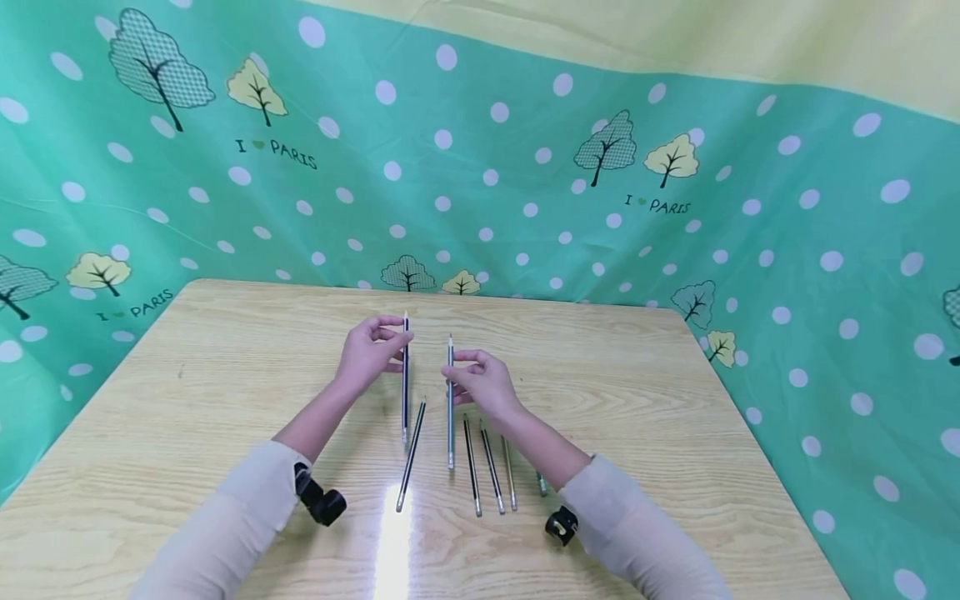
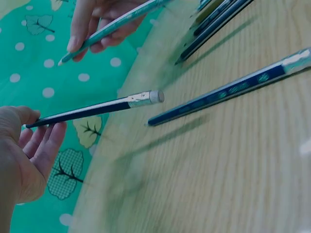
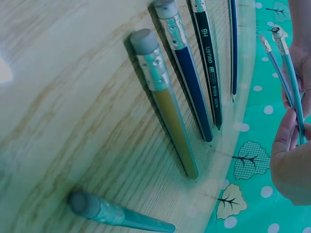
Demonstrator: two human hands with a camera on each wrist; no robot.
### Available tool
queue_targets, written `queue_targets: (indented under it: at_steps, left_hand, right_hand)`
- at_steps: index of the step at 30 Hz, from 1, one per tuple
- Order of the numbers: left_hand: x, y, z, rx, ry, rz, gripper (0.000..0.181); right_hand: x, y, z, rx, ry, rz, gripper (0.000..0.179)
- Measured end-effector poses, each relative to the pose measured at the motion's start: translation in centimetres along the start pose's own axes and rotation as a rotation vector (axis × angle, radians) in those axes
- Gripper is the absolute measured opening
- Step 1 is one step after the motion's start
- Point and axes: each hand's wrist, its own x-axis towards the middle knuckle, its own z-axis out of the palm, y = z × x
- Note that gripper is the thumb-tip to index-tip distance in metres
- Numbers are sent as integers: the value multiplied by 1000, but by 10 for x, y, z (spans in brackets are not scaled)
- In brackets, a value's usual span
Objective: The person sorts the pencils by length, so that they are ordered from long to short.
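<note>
My left hand [image 1: 367, 357] is pinching a dark pencil [image 1: 405, 392] near its far, pointed end; my right hand [image 1: 486, 385] is pinching a teal pencil [image 1: 451, 425] just to its right, clamped on its far half. For steady handling, I am favouring light, even pressure, and I am minding the loose pencils [image 1: 472, 467] lying on the table's [image 1: 225, 375] near side.
</note>
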Motion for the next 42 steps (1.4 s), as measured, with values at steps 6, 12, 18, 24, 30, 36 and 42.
queue_targets:
  at_steps: [6, 12, 18, 24, 30, 36, 42]
  left_hand:
    - [17, 1, -7, 25, 34, 20, 41]
    - [33, 2, -10, 52, 67, 1, 42]
    - [48, -8, -12, 81, 113, -31, 40]
    - [53, -22, -15, 109, 146, -92, 41]
    - [56, -35, -13, 131, 123, -110, 41]
    - [59, -48, -16, 177, 125, -138, 40]
    - [59, -54, -15, 266, 90, -110, 39]
  right_hand:
    - [1, 2, -3, 4, 4, 3, 34]
    - [0, 1, -6, 12, 3, 9, 39]
    - [-1, 1, -9, -1, -5, 4, 41]
    - [-1, 1, -12, 1, 8, 4, 38]
    - [1, 2, -13, -7, 19, 6, 37]
    - [2, 3, -12, -13, 21, 6, 35]
    - [1, 2, -13, -8, 37, 16, 36]
